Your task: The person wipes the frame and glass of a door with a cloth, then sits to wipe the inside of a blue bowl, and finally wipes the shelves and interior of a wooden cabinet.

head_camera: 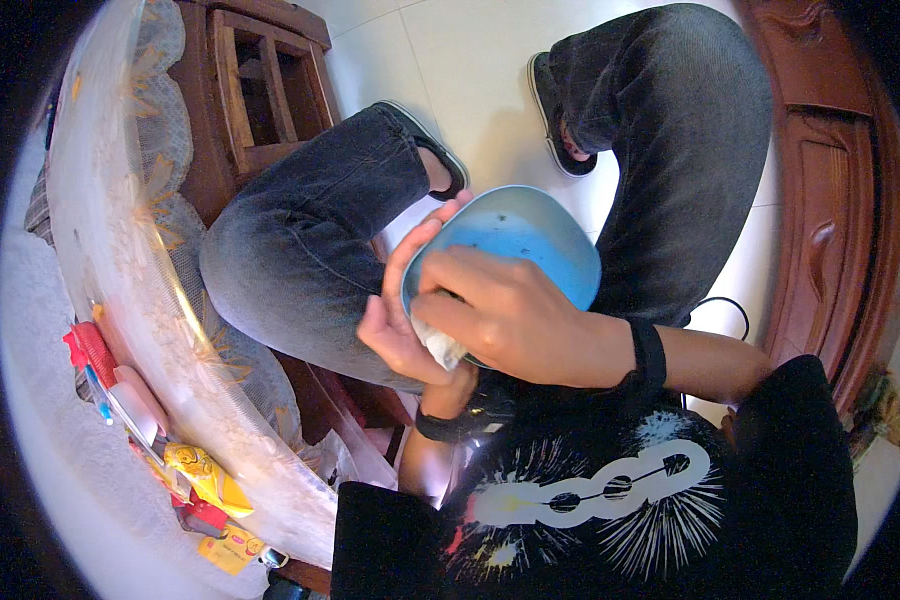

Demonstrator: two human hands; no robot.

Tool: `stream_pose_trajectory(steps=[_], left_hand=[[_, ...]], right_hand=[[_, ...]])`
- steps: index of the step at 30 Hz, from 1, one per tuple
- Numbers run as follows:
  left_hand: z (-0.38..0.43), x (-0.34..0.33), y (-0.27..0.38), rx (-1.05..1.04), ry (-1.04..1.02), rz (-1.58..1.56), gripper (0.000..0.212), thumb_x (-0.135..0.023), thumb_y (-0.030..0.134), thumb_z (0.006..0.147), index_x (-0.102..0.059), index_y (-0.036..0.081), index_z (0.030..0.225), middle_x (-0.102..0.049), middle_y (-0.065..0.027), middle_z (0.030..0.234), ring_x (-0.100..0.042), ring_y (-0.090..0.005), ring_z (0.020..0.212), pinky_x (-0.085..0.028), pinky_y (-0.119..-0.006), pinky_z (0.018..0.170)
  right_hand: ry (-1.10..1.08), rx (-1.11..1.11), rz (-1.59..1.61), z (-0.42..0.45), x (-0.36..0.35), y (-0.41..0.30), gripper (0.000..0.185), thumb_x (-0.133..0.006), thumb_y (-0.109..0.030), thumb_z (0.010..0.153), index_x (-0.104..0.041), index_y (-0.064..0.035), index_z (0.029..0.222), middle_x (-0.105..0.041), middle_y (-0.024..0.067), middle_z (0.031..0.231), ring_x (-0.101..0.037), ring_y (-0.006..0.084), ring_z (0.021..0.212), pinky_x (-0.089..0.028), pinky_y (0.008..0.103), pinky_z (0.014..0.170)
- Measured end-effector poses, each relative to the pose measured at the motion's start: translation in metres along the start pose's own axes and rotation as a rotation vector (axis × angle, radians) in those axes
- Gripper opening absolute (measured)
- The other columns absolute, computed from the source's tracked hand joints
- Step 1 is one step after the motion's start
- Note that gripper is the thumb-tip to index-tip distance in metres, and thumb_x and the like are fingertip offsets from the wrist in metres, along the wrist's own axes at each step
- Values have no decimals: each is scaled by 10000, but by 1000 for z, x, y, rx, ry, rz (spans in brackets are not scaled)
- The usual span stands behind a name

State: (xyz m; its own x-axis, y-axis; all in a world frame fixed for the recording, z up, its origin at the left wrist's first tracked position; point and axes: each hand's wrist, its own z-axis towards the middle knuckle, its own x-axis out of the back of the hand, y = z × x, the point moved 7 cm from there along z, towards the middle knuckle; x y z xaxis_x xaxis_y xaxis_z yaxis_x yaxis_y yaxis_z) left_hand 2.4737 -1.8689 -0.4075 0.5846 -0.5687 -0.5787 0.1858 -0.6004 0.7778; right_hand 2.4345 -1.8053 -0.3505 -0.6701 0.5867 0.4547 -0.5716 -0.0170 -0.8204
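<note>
A blue dish point(525, 247) with rounded corners is tilted above my lap, between my knees. My left hand point(401, 330) supports it from the left and below, its fingers spread along the outer wall. A crumpled white cloth or tissue point(441, 346) is bunched under the fingers of my right hand point(495, 307), against the near left part of the dish's inside. Small dark specks show on the blue surface farther in. Part of the cloth hangs over the near rim, between both hands.
At left stands a table with a clear cover over a lace tablecloth point(169, 150); a yellow packet point(206, 476), a red mesh item point(94, 352) and other small things lie on it. A wooden stool or cabinet frame point(270, 90) is beyond my knee. Carved wooden furniture point(825, 202) stands at right.
</note>
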Motion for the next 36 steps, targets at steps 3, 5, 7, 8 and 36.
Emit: stream_pose_trajectory(steps=[3, 5, 7, 8, 36], left_hand=[[-4, -1, 2, -71, 90, -1, 699, -220, 455, 804, -494, -100, 1128, -475, -308, 1223, -409, -436, 1195, -266, -495, 1044], [0, 4, 3, -88, 58, -187, 694, -213, 449, 807, -496, -100, 1125, -485, -295, 1217, -411, -436, 1194, -266, -495, 1046], [6, 7, 3, -25, 51, -231, 693, -212, 449, 807, -498, -96, 1124, -489, -289, 1216, -412, -435, 1193, -265, -495, 1047], [9, 5, 0, 36, 41, -276, 691, -210, 449, 806, -500, -92, 1124, -493, -283, 1214, -413, -434, 1193, -264, -495, 1048], [8, -21, -4, -25, -26, 112, 730, -214, 495, 795, -499, -88, 1128, -461, -313, 1236, -418, -395, 1197, -282, -438, 1039]], right_hand=[[144, -74, 17, 3, 4, 3, 131, -601, -50, 641, -569, -34, 767, -495, 68, 788, -556, 224, 698, -465, 320, 592], [73, -49, 38, -1, 5, 2, 136, -607, -46, 635, -569, -33, 765, -499, 67, 789, -556, 224, 697, -465, 321, 591], [4, -25, 57, -6, 5, 1, 141, -612, -41, 630, -569, -32, 763, -503, 66, 789, -556, 223, 696, -465, 322, 590], [-42, -33, 36, -9, 5, 1, 140, -611, -40, 629, -569, -31, 763, -506, 65, 793, -556, 223, 695, -464, 321, 587], [74, -57, -67, -1, 16, 13, 179, -610, -62, 631, -578, -22, 802, -514, 70, 802, -566, 220, 706, -464, 317, 586]])
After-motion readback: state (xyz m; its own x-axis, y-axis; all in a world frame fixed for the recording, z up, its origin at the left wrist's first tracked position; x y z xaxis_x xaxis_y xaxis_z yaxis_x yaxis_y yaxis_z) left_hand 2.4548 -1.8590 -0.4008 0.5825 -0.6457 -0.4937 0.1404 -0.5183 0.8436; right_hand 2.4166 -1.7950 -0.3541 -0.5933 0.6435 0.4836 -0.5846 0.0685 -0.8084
